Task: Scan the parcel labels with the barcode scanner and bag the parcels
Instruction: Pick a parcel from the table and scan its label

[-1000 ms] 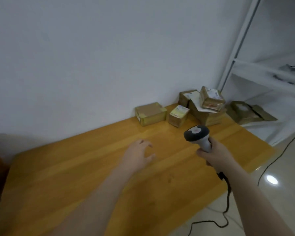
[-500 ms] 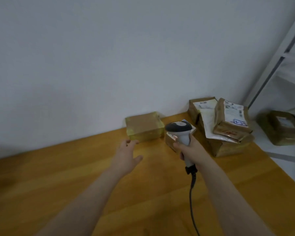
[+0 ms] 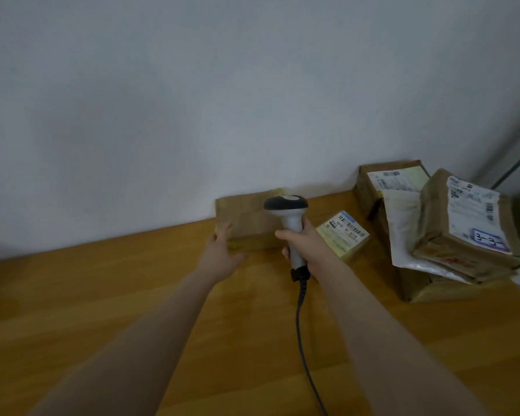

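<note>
My right hand [image 3: 305, 249] grips the handle of a grey and white barcode scanner [image 3: 288, 217], held upright, its cable trailing towards me. Just behind it a plain brown parcel [image 3: 246, 219] lies against the wall. My left hand [image 3: 222, 253] reaches to that parcel's front left corner with straight fingers touching it. To the right of the scanner sits a small parcel [image 3: 344, 235] with a barcode label facing up.
A stack of labelled brown parcels [image 3: 457, 232] and a white mailer bag [image 3: 403, 232] stands at the right end of the wooden table [image 3: 102, 295]. The wall runs close behind the parcels. A shelf frame [image 3: 517, 166] shows at the far right.
Both hands have moved forward towards the wall. My left hand went from hovering above the table to touching the plain parcel. The scanner came nearer the parcels.
</note>
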